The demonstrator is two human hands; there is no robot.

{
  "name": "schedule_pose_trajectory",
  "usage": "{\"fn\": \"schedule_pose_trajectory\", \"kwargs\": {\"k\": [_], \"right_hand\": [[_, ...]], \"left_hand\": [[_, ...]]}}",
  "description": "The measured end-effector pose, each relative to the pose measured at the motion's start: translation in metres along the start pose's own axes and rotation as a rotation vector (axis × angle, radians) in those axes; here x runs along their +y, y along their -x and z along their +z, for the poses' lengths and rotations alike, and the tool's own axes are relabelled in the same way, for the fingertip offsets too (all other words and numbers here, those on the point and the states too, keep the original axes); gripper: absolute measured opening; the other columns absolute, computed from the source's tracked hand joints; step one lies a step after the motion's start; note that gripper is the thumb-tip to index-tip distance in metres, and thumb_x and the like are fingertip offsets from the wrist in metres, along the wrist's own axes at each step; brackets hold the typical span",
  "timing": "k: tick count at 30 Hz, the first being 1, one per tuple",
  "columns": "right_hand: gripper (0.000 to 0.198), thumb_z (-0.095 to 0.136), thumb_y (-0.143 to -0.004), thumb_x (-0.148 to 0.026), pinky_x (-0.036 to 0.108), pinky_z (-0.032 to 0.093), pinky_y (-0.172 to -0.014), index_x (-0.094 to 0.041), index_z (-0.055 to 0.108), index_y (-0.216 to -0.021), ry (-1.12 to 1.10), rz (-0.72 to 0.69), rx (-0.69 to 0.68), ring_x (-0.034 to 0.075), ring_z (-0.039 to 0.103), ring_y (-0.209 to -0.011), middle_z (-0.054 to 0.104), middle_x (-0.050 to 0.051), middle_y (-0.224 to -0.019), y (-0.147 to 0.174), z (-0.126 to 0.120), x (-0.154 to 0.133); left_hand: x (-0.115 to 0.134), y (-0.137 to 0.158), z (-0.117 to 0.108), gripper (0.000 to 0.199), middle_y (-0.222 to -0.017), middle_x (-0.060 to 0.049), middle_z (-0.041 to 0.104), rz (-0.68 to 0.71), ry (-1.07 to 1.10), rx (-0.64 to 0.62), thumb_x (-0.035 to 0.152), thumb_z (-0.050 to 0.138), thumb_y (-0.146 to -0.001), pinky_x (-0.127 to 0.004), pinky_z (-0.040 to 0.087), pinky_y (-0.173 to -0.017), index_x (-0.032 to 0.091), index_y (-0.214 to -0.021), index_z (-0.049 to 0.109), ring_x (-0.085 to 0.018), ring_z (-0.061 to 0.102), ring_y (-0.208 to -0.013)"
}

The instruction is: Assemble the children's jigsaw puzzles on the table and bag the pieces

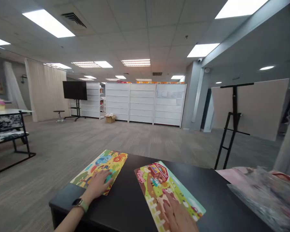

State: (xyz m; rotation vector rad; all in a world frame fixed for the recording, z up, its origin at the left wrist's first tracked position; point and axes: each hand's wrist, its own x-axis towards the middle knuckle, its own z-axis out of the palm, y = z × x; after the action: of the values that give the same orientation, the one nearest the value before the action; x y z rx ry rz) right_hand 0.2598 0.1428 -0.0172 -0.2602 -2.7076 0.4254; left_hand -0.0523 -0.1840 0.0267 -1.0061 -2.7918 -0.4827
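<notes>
The left hand (100, 183), a watch (80, 203) at its wrist, lies open and flat on the near part of the left board (106, 166), and the right hand (180, 214) lies open with fingers extended over the near half of the right board (157, 187). Both boards rest well apart on the dark surface (128, 203), with clear plastic (261, 196) at its right. Beyond stand an easel (235, 106) to the right, white shelves (142, 103) far off, and a screen (74, 90) far left.

Black table (128, 203): animal sheet (105, 166), farm sheet (159, 185), perhaps crumpled plastic (258, 196).
</notes>
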Motion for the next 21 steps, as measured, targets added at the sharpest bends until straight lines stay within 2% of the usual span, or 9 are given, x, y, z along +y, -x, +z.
{"fn": "schedule_pose_trajectory", "kwargs": {"k": [3,6,8,12,15,17,21], "right_hand": [[0.056,0.05,-0.094,-0.057,0.054,0.045,-0.107,-0.037,0.052,-0.146,0.105,0.061,-0.015,0.04,0.052,-0.135,0.057,0.004,-0.148,-0.005,-0.009,-0.004],[0.066,0.054,-0.088,-0.066,0.063,0.041,-0.106,-0.035,0.052,-0.147,0.189,0.128,-0.17,0.048,0.043,-0.14,0.049,0.008,-0.155,-0.009,-0.012,-0.004],[0.07,0.053,-0.087,-0.068,0.065,0.041,-0.103,-0.033,0.051,-0.148,0.211,0.175,-0.232,0.05,0.041,-0.14,0.046,0.012,-0.156,-0.015,-0.007,-0.017],[0.063,0.053,-0.088,-0.065,0.062,0.042,-0.1,-0.034,0.055,-0.143,0.229,0.121,-0.182,0.048,0.05,-0.132,0.053,0.013,-0.151,-0.035,0.017,-0.072],[0.064,0.054,-0.088,-0.064,0.06,0.039,-0.103,-0.031,0.056,-0.143,0.185,0.085,-0.138,0.047,0.049,-0.131,0.053,0.013,-0.151,-0.047,0.03,-0.111],[0.066,0.053,-0.087,-0.065,0.06,0.037,-0.104,-0.029,0.057,-0.142,0.155,0.105,-0.126,0.048,0.048,-0.131,0.053,0.014,-0.15,-0.052,0.029,-0.124],[0.065,0.053,-0.086,-0.068,0.059,0.036,-0.105,-0.029,0.06,-0.138,0.086,0.102,-0.127,0.047,0.048,-0.13,0.055,0.014,-0.148,-0.055,0.016,-0.129]], "left_hand": [[0.006,0.013,0.007,0.055,-0.154,-0.006,0.05,-0.013,-0.033,-0.037,0.055,0.044,-0.094,-0.052,0.027,-0.118,0.026,-0.137,0.062,-0.035,0.039,-0.145],[0.018,0.026,0.011,0.061,-0.156,-0.008,0.047,-0.02,-0.054,-0.042,0.06,0.041,-0.094,-0.055,0.024,-0.119,0.024,-0.14,0.06,-0.036,0.037,-0.146],[0.027,0.033,0.013,0.067,-0.157,-0.009,0.046,-0.024,-0.06,-0.043,0.066,0.041,-0.093,-0.056,0.021,-0.12,0.024,-0.142,0.059,-0.037,0.035,-0.147],[0.042,0.042,0.016,0.082,-0.159,-0.012,0.042,-0.044,-0.074,-0.031,0.078,0.04,-0.087,-0.059,0.017,-0.12,0.023,-0.146,0.054,-0.04,0.032,-0.148],[0.048,0.045,0.015,0.086,-0.159,-0.012,0.042,-0.043,-0.089,-0.026,0.082,0.039,-0.085,-0.058,0.018,-0.119,0.024,-0.146,0.055,-0.04,0.032,-0.147],[0.049,0.045,0.012,0.087,-0.158,-0.011,0.044,-0.036,-0.095,-0.03,0.084,0.042,-0.082,-0.056,0.02,-0.119,0.025,-0.144,0.056,-0.039,0.033,-0.147],[0.041,0.041,0.003,0.087,-0.155,-0.012,0.047,-0.01,-0.109,-0.044,0.084,0.046,-0.079,-0.053,0.024,-0.118,0.023,-0.141,0.058,-0.038,0.036,-0.145]]}}
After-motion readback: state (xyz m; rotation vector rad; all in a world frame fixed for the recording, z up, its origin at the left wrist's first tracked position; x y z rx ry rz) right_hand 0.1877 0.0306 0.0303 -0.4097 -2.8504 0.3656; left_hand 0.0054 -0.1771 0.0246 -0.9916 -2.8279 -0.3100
